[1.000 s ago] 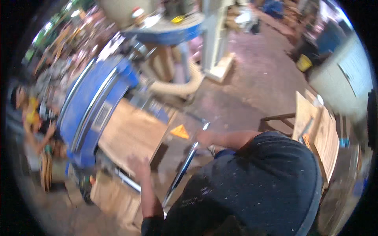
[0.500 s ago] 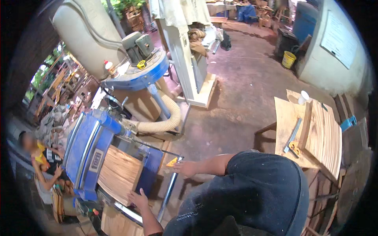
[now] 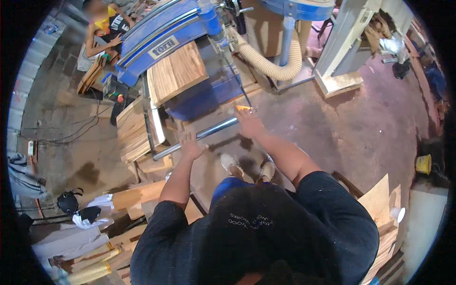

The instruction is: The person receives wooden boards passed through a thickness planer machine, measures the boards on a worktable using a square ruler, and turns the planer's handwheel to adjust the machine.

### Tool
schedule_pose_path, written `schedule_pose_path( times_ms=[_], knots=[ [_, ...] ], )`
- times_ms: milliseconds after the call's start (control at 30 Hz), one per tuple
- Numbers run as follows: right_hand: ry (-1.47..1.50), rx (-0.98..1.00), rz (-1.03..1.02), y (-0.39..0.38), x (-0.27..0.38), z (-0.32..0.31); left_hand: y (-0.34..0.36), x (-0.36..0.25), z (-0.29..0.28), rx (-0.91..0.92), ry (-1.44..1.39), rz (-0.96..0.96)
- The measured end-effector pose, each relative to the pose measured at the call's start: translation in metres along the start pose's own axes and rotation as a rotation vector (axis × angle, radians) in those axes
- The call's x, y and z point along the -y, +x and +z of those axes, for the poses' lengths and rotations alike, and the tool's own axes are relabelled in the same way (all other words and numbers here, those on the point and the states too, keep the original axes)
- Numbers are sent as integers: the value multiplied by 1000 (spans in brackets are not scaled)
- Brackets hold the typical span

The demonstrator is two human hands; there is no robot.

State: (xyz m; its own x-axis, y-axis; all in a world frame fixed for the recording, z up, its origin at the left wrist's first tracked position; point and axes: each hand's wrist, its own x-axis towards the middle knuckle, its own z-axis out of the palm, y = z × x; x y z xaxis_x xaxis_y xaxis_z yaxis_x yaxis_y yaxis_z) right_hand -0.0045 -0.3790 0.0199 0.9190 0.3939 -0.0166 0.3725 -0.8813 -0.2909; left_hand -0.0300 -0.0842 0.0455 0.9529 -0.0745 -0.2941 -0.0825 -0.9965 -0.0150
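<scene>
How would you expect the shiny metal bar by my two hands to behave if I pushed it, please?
The shiny metal bar looks straight, so it would probably feel stiff. Its smooth, reflective surface may be slippery to grip. Its rounded shape suggests it might turn if pushed, though how its ends are held is hard to tell.

Brn-pink flr (image 3: 332, 133), patchy; pale wall (image 3: 424, 232) lwr R; grey ribbed wall (image 3: 27, 88) L.
</scene>
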Motion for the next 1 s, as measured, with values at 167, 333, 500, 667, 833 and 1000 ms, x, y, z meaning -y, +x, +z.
schedule_pose_path(
  times_ms=[167,333,500,667,833,1000],
  knots=[
    [78,-108,22,-1,-8,4,17,-15,-11,131,0,-70],
    [36,-179,-8,13,-16,11,45,-7,-8,203,35,-75],
    [-45,-228,22,16,-21,19,65,-4,-7,271,31,24],
    [88,-453,0,12,-25,27,69,-7,-14,265,-184,226],
    [185,-459,-17,14,-27,41,69,-12,-17,261,-232,200],
    [148,-534,-38,13,-31,53,66,-19,-12,187,-167,142]
  ],
)
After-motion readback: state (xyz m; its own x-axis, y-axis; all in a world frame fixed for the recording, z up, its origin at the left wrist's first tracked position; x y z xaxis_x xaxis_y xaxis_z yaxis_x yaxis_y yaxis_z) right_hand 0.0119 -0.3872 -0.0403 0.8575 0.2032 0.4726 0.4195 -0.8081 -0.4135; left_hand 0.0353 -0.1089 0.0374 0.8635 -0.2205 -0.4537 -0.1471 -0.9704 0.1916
